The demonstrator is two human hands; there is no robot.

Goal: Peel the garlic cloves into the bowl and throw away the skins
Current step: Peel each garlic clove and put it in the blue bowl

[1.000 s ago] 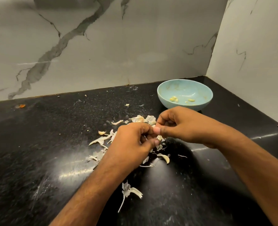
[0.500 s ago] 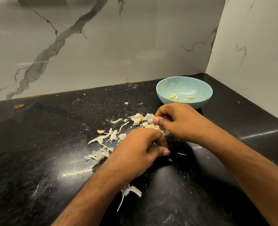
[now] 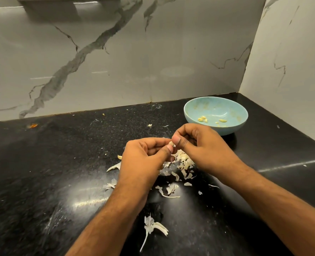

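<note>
Both hands pinch one small pale garlic clove (image 3: 171,144) between curled fingertips — left hand (image 3: 145,159), right hand (image 3: 199,146). The pale-blue round bowl (image 3: 232,130), holding a few peeled cloves, lies at two o'clock — nearer the right hand. The clove's long axis cannot be told.

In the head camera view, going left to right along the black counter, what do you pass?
Orange speck → left hand → garlic clove pinched between both hands → right hand → blue bowl holding peeled cloves.
</note>
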